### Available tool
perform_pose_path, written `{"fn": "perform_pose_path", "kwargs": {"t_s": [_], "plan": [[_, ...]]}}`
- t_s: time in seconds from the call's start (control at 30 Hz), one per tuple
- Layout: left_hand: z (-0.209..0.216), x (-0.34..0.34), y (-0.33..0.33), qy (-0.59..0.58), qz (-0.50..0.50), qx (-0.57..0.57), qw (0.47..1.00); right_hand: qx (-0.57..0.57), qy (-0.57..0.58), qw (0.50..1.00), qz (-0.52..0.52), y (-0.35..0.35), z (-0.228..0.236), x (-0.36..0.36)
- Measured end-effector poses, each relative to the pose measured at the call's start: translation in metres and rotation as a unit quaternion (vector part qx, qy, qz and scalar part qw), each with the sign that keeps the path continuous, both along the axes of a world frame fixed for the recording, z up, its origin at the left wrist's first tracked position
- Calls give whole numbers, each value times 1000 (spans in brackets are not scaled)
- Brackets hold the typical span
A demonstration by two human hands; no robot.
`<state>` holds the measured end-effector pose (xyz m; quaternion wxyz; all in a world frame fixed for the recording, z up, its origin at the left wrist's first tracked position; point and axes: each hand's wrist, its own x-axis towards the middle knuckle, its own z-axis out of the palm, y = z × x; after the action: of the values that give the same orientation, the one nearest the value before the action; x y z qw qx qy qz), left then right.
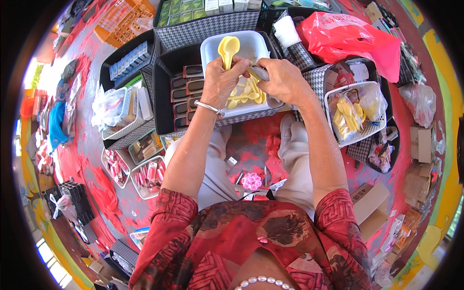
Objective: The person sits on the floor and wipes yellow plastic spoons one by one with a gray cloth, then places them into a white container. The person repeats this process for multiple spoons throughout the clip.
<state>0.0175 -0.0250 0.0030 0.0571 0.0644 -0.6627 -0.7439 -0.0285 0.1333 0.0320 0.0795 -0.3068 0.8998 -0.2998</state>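
Note:
My left hand point(222, 82) is closed round the handles of a small stack of yellow plastic spoons point(229, 46), their bowls pointing up and away from me. Close beside it, my right hand point(285, 81) grips a small grey object point(259, 73) whose kind I cannot make out. The fingertips of both hands nearly meet at the spoon handles. Below them stands a white plastic tub point(207, 49) with loose yellow spoons point(247, 93) in its near half. A silver bangle point(209, 107) circles my left wrist.
The tub sits in a black-lined box with a houndstooth outside point(212, 26), beside dark oblong items point(187, 92). At right, a white basket point(333, 118) holds bagged yellow spoons point(349, 116) below a red plastic bag point(348, 36). Small baskets point(147, 179) stand left; a pink flower-shaped item point(251, 181) lies between my legs.

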Motion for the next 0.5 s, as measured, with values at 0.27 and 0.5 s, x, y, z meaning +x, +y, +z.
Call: {"fn": "perform_pose_path", "kwargs": {"t_s": [0.27, 0.5], "plan": [[-4, -4, -8, -4, 81, -11, 997, -122, -170, 973, -102, 66, 7, -34], [-8, -7, -13, -70, 70, 252, 963, -210, -228, 932, -189, 82, 8, -33]]}}
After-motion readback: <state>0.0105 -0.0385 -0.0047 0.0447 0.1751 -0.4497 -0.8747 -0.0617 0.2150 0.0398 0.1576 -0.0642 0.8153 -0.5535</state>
